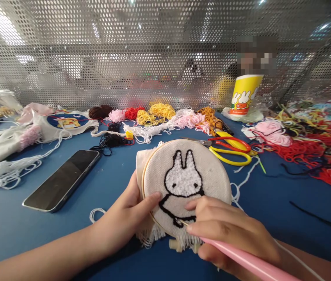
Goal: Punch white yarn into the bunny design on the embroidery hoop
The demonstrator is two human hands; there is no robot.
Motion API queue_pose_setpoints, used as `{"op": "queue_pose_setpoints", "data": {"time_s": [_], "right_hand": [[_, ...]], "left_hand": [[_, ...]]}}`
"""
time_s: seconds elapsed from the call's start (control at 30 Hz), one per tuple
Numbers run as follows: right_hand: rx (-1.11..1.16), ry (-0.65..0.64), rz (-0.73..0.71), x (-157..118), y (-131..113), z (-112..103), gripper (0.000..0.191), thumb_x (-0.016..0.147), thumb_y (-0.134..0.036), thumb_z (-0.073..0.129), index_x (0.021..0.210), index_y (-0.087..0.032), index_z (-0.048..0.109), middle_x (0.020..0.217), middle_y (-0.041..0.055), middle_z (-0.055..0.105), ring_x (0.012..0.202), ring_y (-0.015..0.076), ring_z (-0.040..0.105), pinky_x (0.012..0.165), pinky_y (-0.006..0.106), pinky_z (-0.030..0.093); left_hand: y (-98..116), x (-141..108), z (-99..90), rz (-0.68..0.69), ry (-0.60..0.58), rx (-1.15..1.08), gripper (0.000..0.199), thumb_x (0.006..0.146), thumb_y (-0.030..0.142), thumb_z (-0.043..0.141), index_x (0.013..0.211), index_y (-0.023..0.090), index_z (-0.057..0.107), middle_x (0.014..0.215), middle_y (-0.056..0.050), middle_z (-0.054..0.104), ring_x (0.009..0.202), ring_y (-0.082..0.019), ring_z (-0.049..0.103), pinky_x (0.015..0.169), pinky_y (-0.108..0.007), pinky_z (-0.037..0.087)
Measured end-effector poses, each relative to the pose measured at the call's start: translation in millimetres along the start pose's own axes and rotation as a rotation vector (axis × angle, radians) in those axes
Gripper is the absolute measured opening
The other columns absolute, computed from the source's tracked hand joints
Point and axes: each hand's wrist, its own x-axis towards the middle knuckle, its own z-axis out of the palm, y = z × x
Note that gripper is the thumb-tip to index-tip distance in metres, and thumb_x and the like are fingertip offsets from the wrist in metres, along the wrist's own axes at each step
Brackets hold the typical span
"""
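A round embroidery hoop (216,175) holds cream cloth with a black-outlined rabbit (183,177), its head filled in white. My left hand (134,212) grips the hoop's left edge, thumb on the cloth and the other fingers hidden behind. In my right hand (226,226) is a pink punch needle (241,257), its metal tip touching the cloth at the rabbit's lower outline. White yarn (297,259) trails beside my right wrist. The hoop's screw (175,245) shows at the bottom, near frayed cloth.
A phone (63,179) lies left on the blue table (95,255). Yellow-and-red scissors (232,150) rest behind the hoop. Yarn piles (161,111) line the back, with more yarn (303,152) at right. A yellow cup (246,93) stands before a perforated metal screen (118,50).
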Motion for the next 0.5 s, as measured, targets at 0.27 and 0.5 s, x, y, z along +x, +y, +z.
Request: {"op": "queue_pose_setpoints", "data": {"time_s": [0.27, 0.5], "right_hand": [[-0.047, 0.0, 0.0, 0.0, -1.3, 1.8, 0.016, 0.083, -0.023, 0.038, 0.085, -0.015, 0.051, 0.058, 0.0012, 0.05, 0.06, 0.0116, 0.049, 0.072, 0.032, 0.048], [-0.094, 0.08, 0.059, -7.3, -11.8, 13.0, 0.007, 0.076, -0.012, 0.044, 0.08, -0.018, 0.045, 0.054, -0.0007, 0.049, 0.054, 0.0122, 0.046, 0.069, 0.035, 0.047]], "left_hand": [[0.0, 0.4, 0.8, 0.037, 0.028, -0.006, 0.044, 0.074, 0.023, 0.055, 0.115, 0.026, 0.04, 0.112, 0.002, 0.053, 0.102, -0.018, 0.048, 0.081, -0.022, 0.043], [-1.2, 0.2, -0.1, 0.06, 0.023, 0.075, 0.045, 0.075, 0.024, 0.053, 0.116, 0.028, 0.037, 0.113, 0.002, 0.052, 0.104, -0.018, 0.047, 0.081, -0.021, 0.042]]}}
